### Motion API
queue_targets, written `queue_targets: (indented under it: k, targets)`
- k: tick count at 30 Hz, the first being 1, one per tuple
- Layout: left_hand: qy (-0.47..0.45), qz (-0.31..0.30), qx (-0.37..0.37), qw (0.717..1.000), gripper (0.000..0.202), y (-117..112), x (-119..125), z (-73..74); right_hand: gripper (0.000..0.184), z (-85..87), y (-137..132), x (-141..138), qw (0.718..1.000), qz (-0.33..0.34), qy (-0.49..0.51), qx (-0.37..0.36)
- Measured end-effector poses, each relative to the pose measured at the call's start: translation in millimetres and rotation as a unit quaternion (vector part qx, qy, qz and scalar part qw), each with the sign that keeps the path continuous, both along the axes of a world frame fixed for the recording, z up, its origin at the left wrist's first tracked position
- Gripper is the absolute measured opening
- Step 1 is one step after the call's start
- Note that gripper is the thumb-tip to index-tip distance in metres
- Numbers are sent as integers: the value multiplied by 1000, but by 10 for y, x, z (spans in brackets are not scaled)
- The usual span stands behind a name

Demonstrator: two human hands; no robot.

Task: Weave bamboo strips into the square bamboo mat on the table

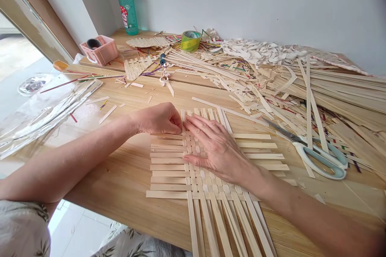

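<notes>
A woven mat of pale wooden strips (197, 186) lies on the table in front of me, its loose strip ends sticking out on all sides. At its upper left edge, my left hand (161, 118) is closed, thumb and finger pinched on the end of a strip (183, 118). My right hand (215, 144) lies flat over the upper middle of the weave, fingers stretched toward the left hand and thumb apart. Part of the weave is hidden beneath it.
Scissors (316, 152) with pale handles lie to the right. Heaped strips (241, 76) and white ribbon scraps (259, 50) cover the back. A tape roll (191, 41), a pink basket (104, 53) and a teal bottle (128, 12) stand farther back. The table's front edge (126, 225) is near me.
</notes>
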State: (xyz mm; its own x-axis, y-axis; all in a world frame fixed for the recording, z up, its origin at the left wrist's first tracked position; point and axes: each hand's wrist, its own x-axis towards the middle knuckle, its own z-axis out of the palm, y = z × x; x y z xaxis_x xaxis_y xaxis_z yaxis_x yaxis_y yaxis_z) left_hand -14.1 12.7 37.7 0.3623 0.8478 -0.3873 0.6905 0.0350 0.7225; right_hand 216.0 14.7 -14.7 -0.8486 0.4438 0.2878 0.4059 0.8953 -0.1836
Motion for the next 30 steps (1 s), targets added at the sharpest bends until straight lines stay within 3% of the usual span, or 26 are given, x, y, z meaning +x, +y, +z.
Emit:
queue_targets:
  k: [5,21,26,30]
  targets:
    - [-8,-1,1,1000,17,-5,-1,-20,92,-74,14,-22,1000,-14,-13,-14]
    - [-23,-14,-18,999,9,-41,42,-18,88,-71,-12,-26,998,-57,-11,-29]
    - [-16,-19,-15,1000,13,-43,15,7,86,-56,-18,-17,997,-63,38,9]
    - [14,-2,-2,1000,16,-51,3,26,74,-55,-37,-13,993,-68,86,47]
